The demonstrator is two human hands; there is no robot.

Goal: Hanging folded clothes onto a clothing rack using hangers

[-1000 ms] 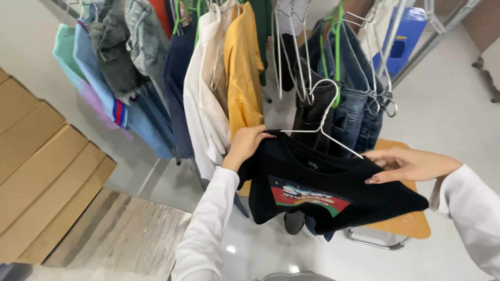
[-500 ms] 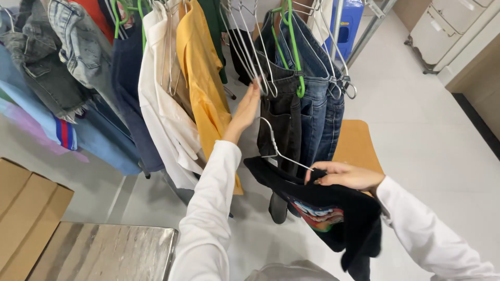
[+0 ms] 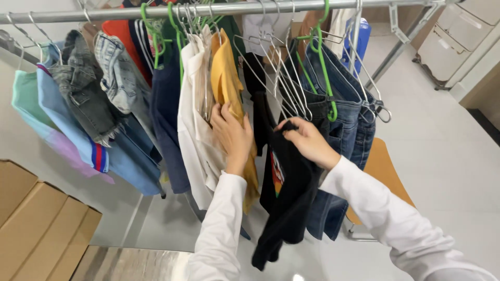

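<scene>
A black T-shirt (image 3: 289,198) with a coloured print hangs among the clothes on a metal rail (image 3: 219,9). My right hand (image 3: 307,139) grips the shirt's shoulder near a wire hanger (image 3: 281,78), just below the rail. My left hand (image 3: 232,134) presses flat against a yellow garment (image 3: 225,78) and pushes it to the left, next to a white garment (image 3: 194,130). Both arms wear long white sleeves.
Denim jackets (image 3: 96,93), a light blue top (image 3: 62,125) and jeans (image 3: 346,119) on green hangers fill the rail. Cardboard boxes (image 3: 36,224) lie at the lower left. A wooden stool (image 3: 383,171) stands behind the jeans. White drawers (image 3: 448,41) are at the upper right.
My right hand has lifted the black T-shirt from waist height up to the rail. My left hand has moved onto the yellow garment and holds it aside. The view has tilted upward.
</scene>
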